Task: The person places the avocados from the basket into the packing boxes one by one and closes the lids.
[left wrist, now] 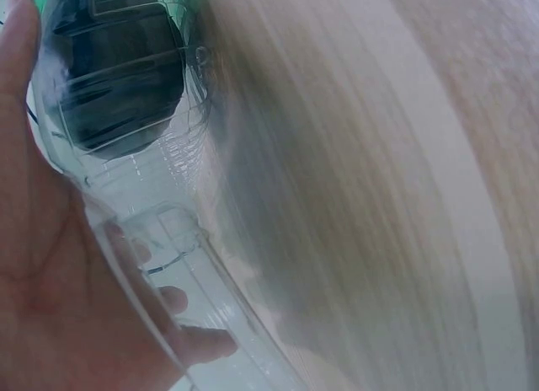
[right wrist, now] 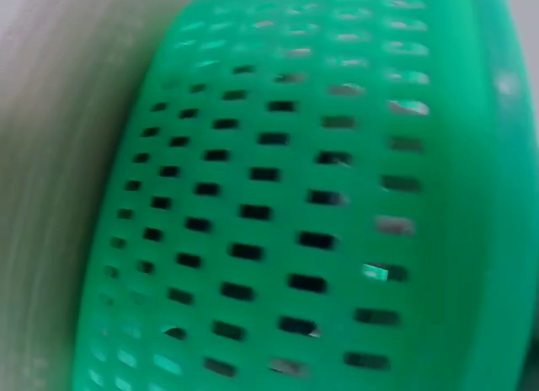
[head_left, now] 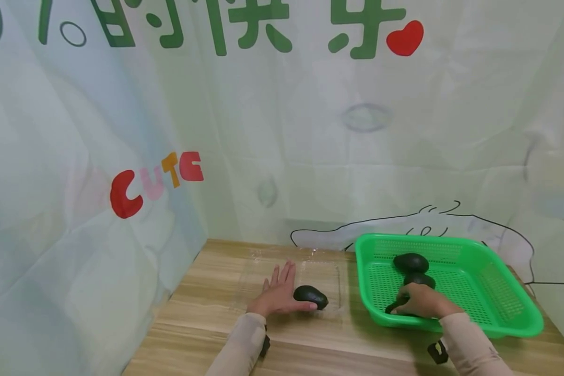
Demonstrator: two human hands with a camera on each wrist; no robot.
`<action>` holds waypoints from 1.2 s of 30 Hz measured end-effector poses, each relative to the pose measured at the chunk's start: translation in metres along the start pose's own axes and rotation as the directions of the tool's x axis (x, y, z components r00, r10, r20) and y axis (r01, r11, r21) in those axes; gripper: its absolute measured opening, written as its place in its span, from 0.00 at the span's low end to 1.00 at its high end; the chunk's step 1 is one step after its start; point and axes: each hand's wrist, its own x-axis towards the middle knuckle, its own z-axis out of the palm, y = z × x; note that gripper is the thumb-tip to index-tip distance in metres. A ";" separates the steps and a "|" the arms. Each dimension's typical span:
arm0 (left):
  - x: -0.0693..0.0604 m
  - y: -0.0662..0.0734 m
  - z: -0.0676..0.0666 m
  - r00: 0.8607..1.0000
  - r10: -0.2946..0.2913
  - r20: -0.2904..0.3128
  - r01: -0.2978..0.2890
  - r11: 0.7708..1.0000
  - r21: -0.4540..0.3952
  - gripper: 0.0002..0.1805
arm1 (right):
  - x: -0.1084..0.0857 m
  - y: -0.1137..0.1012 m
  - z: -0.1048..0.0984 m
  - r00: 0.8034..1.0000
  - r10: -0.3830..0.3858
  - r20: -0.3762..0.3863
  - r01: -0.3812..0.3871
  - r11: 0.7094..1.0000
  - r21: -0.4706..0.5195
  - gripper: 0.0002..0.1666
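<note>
A clear plastic container lies on the table with one dark avocado in it. My left hand rests at its left part, fingers spread and thumb alongside the avocado. The left wrist view shows the hand against the clear wall, near the dark avocado. Inside the green basket, my right hand pinches a dark avocado, mostly covered by the fingers. Two more avocados lie just beyond it. Only the basket's slotted wall fills the right wrist view; the hand is outside it.
The green basket stands right of the container on the wooden table. A printed cloth hangs behind the table and along its left side. Wrist-worn gear shows below the right hand.
</note>
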 end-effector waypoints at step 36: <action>0.001 -0.002 0.003 1.000 0.001 -0.011 -0.001 1.000 0.000 0.72 | -0.011 0.016 0.006 0.965 0.107 -0.238 -0.090 0.993 0.078 0.41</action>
